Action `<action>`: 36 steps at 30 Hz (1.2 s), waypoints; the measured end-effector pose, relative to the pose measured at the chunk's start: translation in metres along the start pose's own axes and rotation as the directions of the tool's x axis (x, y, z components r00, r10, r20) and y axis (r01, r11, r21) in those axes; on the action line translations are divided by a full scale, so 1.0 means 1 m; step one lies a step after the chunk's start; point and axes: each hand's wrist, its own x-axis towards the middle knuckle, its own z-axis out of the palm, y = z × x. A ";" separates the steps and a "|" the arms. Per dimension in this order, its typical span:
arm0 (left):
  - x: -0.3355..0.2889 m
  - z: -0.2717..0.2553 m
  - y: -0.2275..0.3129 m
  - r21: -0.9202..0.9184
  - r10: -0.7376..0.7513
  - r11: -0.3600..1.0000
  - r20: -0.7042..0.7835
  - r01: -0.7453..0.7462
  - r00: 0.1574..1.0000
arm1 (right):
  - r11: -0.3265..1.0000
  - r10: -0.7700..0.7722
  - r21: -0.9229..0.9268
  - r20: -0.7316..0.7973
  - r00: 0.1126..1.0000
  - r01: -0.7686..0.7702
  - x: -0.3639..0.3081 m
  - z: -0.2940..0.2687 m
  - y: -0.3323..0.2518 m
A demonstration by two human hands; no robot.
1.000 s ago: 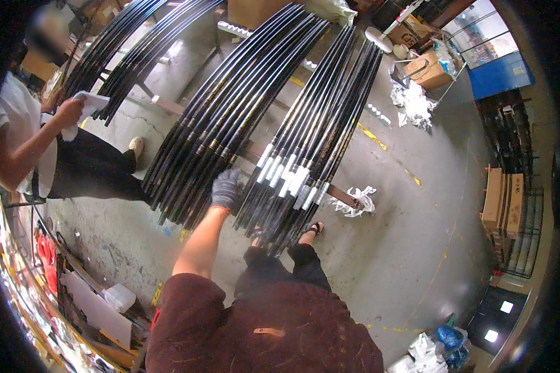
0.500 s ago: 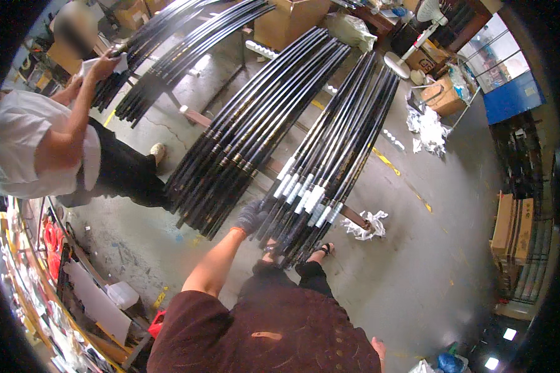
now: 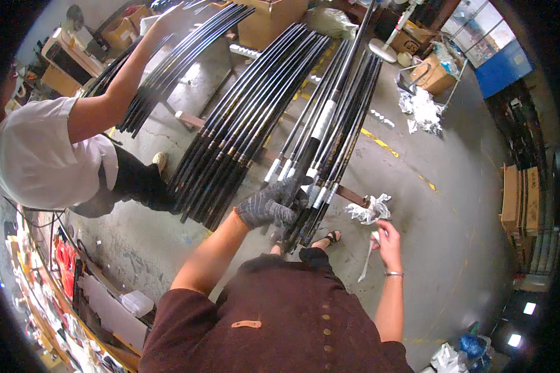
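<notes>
My left hand [image 3: 264, 206], in a grey knitted glove, is closed round the lower part of a black rod [image 3: 341, 78]. This rod has a white sleeve [image 3: 323, 121] round it and slants up above the right-hand row of similar rods [image 3: 354, 130]. Several rods in that row also carry white sleeves near their lower ends. Bare and raised at the right, my right hand [image 3: 389, 245] pinches a thin white strip [image 3: 366, 264] that hangs from the fingers. White crumpled wrapping [image 3: 368, 210] sits on the end of a support bar just beyond it.
Another row of black rods [image 3: 242, 124] lies left of mine. A co-worker in a white shirt [image 3: 43, 149] reaches over further rods [image 3: 186, 56] at the far left. Crumpled white sheets [image 3: 422, 110], a cardboard box [image 3: 434, 74] and a white fan stand [image 3: 382, 50] are at the back right.
My left hand has moved right and a rod is now raised in it. My right hand has come up from low beside my body, with a white strip. The co-worker's arm reaches farther forward.
</notes>
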 end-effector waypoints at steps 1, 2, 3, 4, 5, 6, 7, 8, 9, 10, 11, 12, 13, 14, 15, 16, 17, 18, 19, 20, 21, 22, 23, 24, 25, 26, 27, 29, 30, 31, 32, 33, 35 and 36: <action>0.000 0.016 0.016 0.001 -0.034 0.999 -0.006 0.034 0.999 | 0.997 -0.059 -0.039 0.009 0.998 0.060 -0.001 0.013 -0.032; 0.003 0.023 0.021 -0.032 -0.008 0.999 -0.007 0.008 1.000 | 0.990 -0.118 -0.079 0.025 0.993 0.120 -0.001 0.025 -0.057; 0.007 0.029 0.022 -0.072 0.017 0.997 -0.009 -0.018 1.000 | 0.936 -0.282 -0.206 0.041 0.958 0.285 0.003 0.032 -0.066; 0.009 0.034 0.022 -0.111 0.040 0.993 -0.016 -0.041 0.999 | 0.907 -0.344 -0.229 0.082 0.935 0.354 -0.001 0.043 -0.083; 0.012 0.035 0.023 -0.088 0.093 0.992 0.031 -0.090 0.995 | 0.874 -0.402 -0.248 0.118 0.908 0.419 -0.007 0.054 -0.099; 0.014 0.037 0.025 -0.081 0.083 0.993 0.014 -0.082 0.996 | 0.834 -0.460 -0.259 0.161 0.873 0.487 -0.011 0.065 -0.115; 0.018 0.039 0.026 -0.073 0.073 0.995 0.000 -0.073 0.997 | 0.887 -0.382 -0.192 0.209 0.900 0.420 -0.020 0.074 -0.127; 0.022 0.043 0.028 -0.064 0.067 0.996 -0.013 -0.067 0.998 | 0.929 -0.307 -0.128 0.260 0.915 0.348 -0.027 0.082 -0.138; 0.027 0.051 0.031 -0.093 0.127 0.988 -0.002 -0.127 0.992 | 0.900 -0.360 -0.154 0.269 0.893 0.409 -0.036 0.089 -0.150; 0.030 0.054 0.032 -0.071 0.125 0.990 -0.012 -0.125 0.992 | 0.865 -0.413 -0.178 0.278 0.867 0.469 -0.042 0.094 -0.157; 0.034 0.057 0.034 -0.049 0.123 0.991 -0.023 -0.124 0.992 | 0.821 -0.446 -0.252 0.277 0.851 0.512 -0.045 0.098 -0.159; 0.039 0.060 0.034 -0.029 0.121 0.992 -0.031 -0.122 0.992 | 0.765 -0.492 -0.326 0.263 0.830 0.556 -0.051 0.102 -0.167; 0.042 0.067 0.032 0.014 0.111 0.994 -0.126 -0.110 0.986 | 0.726 -0.528 -0.369 0.239 0.815 0.580 -0.053 0.106 -0.168; 0.046 0.072 0.028 -0.031 0.118 0.992 -0.129 -0.123 0.985 | 0.686 -0.564 -0.413 0.217 0.797 0.599 -0.056 0.110 -0.169; 0.051 0.077 0.025 -0.077 0.124 0.988 -0.130 -0.135 0.984 | 0.644 -0.594 -0.461 0.204 0.779 0.611 -0.056 0.112 -0.173; 0.055 0.082 0.024 -0.122 0.130 0.982 -0.131 -0.146 0.983 | 0.628 -0.615 -0.475 0.184 0.767 0.616 -0.055 0.111 -0.171; 0.060 0.090 0.024 0.026 0.200 0.980 -0.186 -0.198 0.962 | 0.612 -0.635 -0.490 0.164 0.755 0.621 -0.052 0.111 -0.165; 0.061 0.093 0.024 0.016 0.193 0.981 -0.184 -0.193 0.964 | 0.596 -0.655 -0.503 0.145 0.741 0.626 -0.049 0.110 -0.160; 0.062 0.096 0.024 0.006 0.186 0.982 -0.182 -0.188 0.966 | 0.633 -0.626 -0.472 0.154 0.765 0.613 -0.048 0.105 -0.157; 0.063 0.099 0.024 -0.004 0.179 0.983 -0.179 -0.183 0.967 | 0.741 -0.570 -0.345 0.130 0.811 0.576 -0.046 0.100 -0.150; 0.065 0.096 0.021 -0.004 0.176 0.984 -0.169 -0.179 0.970 | 0.827 -0.510 -0.206 0.118 0.852 0.523 -0.045 0.095 -0.141; 0.064 0.097 0.022 0.040 0.204 0.979 -0.158 -0.200 0.966 | 0.889 -0.445 -0.061 0.117 0.888 0.454 -0.045 0.089 -0.136; 0.063 0.091 0.020 0.012 0.155 0.988 -0.111 -0.155 0.982 | 0.894 -0.444 -0.006 0.122 0.888 0.448 -0.045 0.080 -0.134; 0.063 0.091 0.023 -0.011 0.102 0.995 -0.058 -0.103 0.993 | 0.903 -0.428 0.015 0.120 0.896 0.429 -0.044 0.071 -0.129; 0.062 0.095 0.025 0.007 0.081 0.997 -0.054 -0.081 0.995 | 0.911 -0.411 0.035 0.117 0.904 0.410 -0.042 0.064 -0.122; 0.061 0.102 0.027 0.025 0.061 0.998 -0.050 -0.059 0.997 | 0.919 -0.395 0.056 0.114 0.911 0.391 -0.042 0.060 -0.118; 0.060 0.108 0.029 0.045 0.043 0.998 -0.048 -0.041 0.998 | 0.927 -0.374 0.023 0.110 0.921 0.374 -0.043 0.057 -0.118; 0.063 0.112 0.024 0.012 0.123 0.992 -0.022 -0.123 0.992 | 0.923 -0.384 0.037 0.115 0.916 0.383 -0.041 0.054 -0.107; 0.064 0.114 0.023 -0.010 0.160 0.987 -0.015 -0.160 0.987 | 0.923 -0.385 0.043 0.121 0.915 0.382 -0.041 0.054 -0.102; 0.060 0.119 0.029 -0.040 0.088 0.995 -0.002 -0.088 0.996 | 0.925 -0.378 0.083 0.107 0.919 0.371 -0.042 0.054 -0.101; 0.062 0.120 0.028 -0.017 0.094 0.995 -0.001 -0.094 0.996 | 0.922 -0.384 0.093 0.088 0.919 0.376 -0.043 0.052 -0.099; 0.062 0.121 0.025 0.004 0.100 0.995 -0.003 -0.100 0.995 | 0.920 -0.387 0.103 0.071 0.919 0.379 -0.044 0.051 -0.098; 0.061 0.121 0.022 -0.012 0.119 0.993 -0.020 -0.119 0.993 | 0.930 -0.365 0.081 0.064 0.929 0.360 -0.045 0.048 -0.093; 0.060 0.121 0.022 -0.051 0.133 0.990 -0.031 -0.134 0.991 | 0.940 -0.340 0.047 0.070 0.938 0.337 -0.044 0.046 -0.090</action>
